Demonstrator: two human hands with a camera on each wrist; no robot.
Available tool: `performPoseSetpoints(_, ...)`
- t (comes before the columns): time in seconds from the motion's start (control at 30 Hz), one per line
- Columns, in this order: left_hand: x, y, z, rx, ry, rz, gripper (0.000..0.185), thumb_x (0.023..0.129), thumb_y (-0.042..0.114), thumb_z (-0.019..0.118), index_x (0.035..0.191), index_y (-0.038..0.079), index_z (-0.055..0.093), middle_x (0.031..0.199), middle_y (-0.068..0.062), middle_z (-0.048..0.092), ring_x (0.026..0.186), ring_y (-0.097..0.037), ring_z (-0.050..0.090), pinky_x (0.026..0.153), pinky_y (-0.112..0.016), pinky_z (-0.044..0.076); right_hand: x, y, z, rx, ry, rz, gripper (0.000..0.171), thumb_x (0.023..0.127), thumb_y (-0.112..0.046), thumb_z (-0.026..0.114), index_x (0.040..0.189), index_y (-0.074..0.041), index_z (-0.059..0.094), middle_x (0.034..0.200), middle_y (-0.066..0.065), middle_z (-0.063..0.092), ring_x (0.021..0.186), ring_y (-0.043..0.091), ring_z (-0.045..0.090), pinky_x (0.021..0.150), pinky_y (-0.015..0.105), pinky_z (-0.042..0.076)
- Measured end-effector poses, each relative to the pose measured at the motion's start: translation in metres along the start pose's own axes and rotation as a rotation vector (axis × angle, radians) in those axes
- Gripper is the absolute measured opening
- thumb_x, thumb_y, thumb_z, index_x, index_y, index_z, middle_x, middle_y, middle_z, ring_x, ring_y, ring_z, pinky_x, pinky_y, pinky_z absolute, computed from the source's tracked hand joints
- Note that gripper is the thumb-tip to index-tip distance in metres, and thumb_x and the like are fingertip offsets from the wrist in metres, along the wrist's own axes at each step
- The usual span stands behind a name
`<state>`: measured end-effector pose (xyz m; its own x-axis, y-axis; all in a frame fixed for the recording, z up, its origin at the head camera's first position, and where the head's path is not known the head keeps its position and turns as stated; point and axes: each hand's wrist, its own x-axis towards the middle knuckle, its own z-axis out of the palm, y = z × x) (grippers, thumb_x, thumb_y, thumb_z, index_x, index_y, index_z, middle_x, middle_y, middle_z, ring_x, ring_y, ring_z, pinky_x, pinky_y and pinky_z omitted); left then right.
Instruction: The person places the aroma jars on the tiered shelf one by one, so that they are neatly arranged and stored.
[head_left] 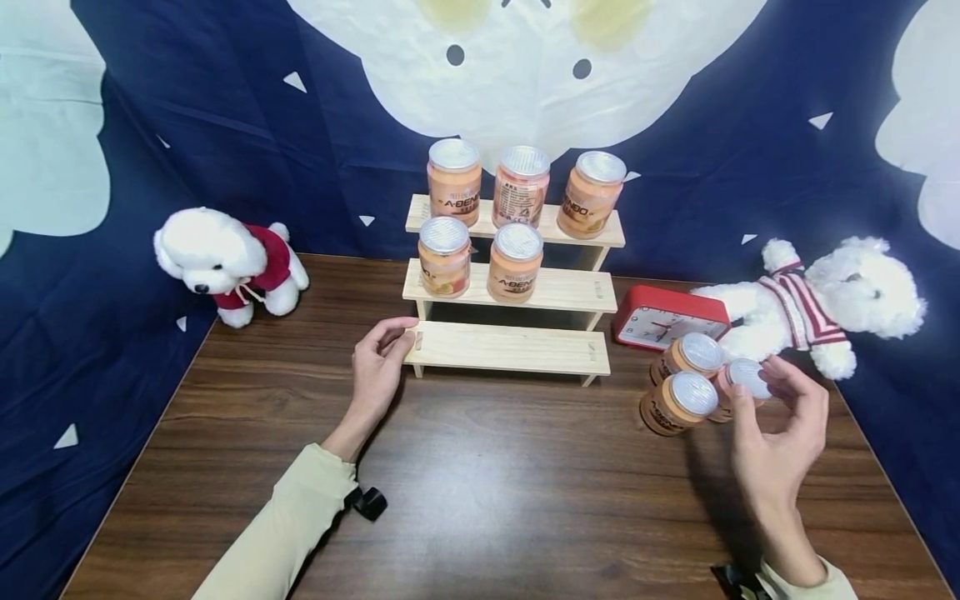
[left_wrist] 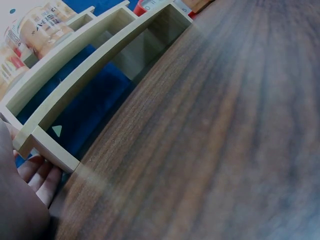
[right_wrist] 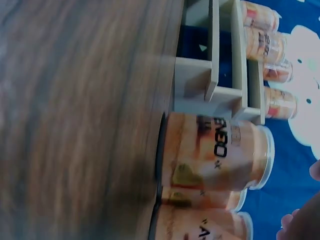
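Observation:
A three-tier wooden display rack [head_left: 517, 348] stands on the table. My left hand [head_left: 381, 358] grips the left end of its lowest step, and the left wrist view shows fingers [left_wrist: 41, 176] curled beneath the board beside the leg. Three orange fruit cans with silver lids stand in a cluster at the right: a front can [head_left: 678, 403], a back can [head_left: 688, 357] and a right can [head_left: 748, 379]. My right hand [head_left: 783, 437] hovers over the right can, thumb and fingers spread about its lid. In the right wrist view, the fingertips [right_wrist: 286, 225] appear above the lids, apart from them.
Three matching cans [head_left: 522, 187] stand on the top step and two [head_left: 515, 262] on the middle one. A red clock [head_left: 670, 318] sits behind the cluster, near a plush dog in stripes [head_left: 810, 304]. Another plush dog [head_left: 228, 262] stands left. Blue cloth [head_left: 300, 167] hangs behind.

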<state>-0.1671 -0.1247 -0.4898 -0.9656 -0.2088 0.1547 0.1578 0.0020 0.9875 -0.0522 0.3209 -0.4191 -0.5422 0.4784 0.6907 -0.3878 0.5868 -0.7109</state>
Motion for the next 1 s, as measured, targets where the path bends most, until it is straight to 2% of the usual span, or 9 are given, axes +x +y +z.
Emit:
performPoseSetpoints(0.13,0.001,-0.001,0.001,0.004,0.0,0.002,0.021,0.104,-0.006,0.067,0.123,-0.008,0.077,0.124,-0.03,0.076,0.1,-0.002,0.073,0.091,-0.016,0.058,0.006,-0.002,-0.004,-0.078,-0.035,0.019,0.039,0.087,0.005,0.074,0.124,0.017,0.072,0.122,-0.02,0.062,0.12,0.002,0.056,0.103,0.019,0.044)
performPoseSetpoints(0.2,0.001,-0.001,0.001,0.005,-0.001,0.001,0.021,0.104,-0.005,0.067,0.123,-0.007,0.077,0.124,-0.03,0.076,0.101,-0.002,0.074,0.092,-0.016,0.058,0.007,-0.004,-0.005,-0.104,-0.052,0.035,0.038,0.087,0.006,0.074,0.123,0.017,0.072,0.122,-0.023,0.061,0.121,-0.001,0.054,0.102,0.018,0.042)
performPoseSetpoints(0.43,0.001,0.0,0.0,0.011,0.001,-0.007,0.021,0.105,-0.003,0.067,0.123,-0.007,0.078,0.124,-0.029,0.077,0.101,-0.002,0.074,0.092,-0.016,0.058,0.007,-0.005,-0.007,-0.138,-0.09,0.085,0.037,0.086,0.007,0.078,0.122,0.016,0.072,0.129,-0.02,0.057,0.124,-0.003,0.049,0.1,0.016,0.04)
performPoseSetpoints(0.6,0.0,0.0,0.001,0.015,0.002,-0.013,0.021,0.106,-0.002,0.068,0.123,-0.006,0.078,0.125,-0.028,0.077,0.101,-0.002,0.073,0.092,-0.016,0.057,0.004,0.022,-0.011,-0.182,-0.092,0.123,0.036,0.085,0.009,0.08,0.12,0.013,0.075,0.129,-0.021,0.056,0.125,-0.004,0.049,0.1,0.015,0.039)
performPoseSetpoints(0.73,0.001,0.001,0.001,0.018,0.001,-0.019,0.021,0.106,-0.002,0.067,0.124,-0.005,0.078,0.125,-0.028,0.077,0.101,-0.001,0.073,0.092,-0.016,0.057,0.002,0.044,-0.015,-0.183,-0.108,0.193,0.036,0.087,0.011,0.079,0.123,0.012,0.076,0.13,-0.022,0.054,0.121,-0.002,0.053,0.097,0.013,0.044)
performPoseSetpoints(0.87,0.0,0.001,0.0,0.019,0.004,-0.024,0.021,0.105,-0.003,0.068,0.123,-0.005,0.078,0.124,-0.028,0.077,0.1,-0.001,0.074,0.091,-0.016,0.058,-0.001,0.052,-0.016,-0.137,-0.141,0.253,0.036,0.091,0.012,0.078,0.126,0.014,0.074,0.132,-0.018,0.055,0.114,0.001,0.06,0.09,0.011,0.051)
performPoseSetpoints(1.0,0.0,0.001,0.0,0.021,0.004,-0.025,0.021,0.105,-0.003,0.067,0.123,-0.005,0.078,0.125,-0.028,0.077,0.1,-0.001,0.074,0.092,-0.016,0.058,-0.004,0.054,-0.017,-0.121,-0.145,0.276,0.038,0.091,0.011,0.079,0.128,0.014,0.072,0.129,-0.019,0.057,0.117,0.003,0.06,0.094,0.01,0.051)
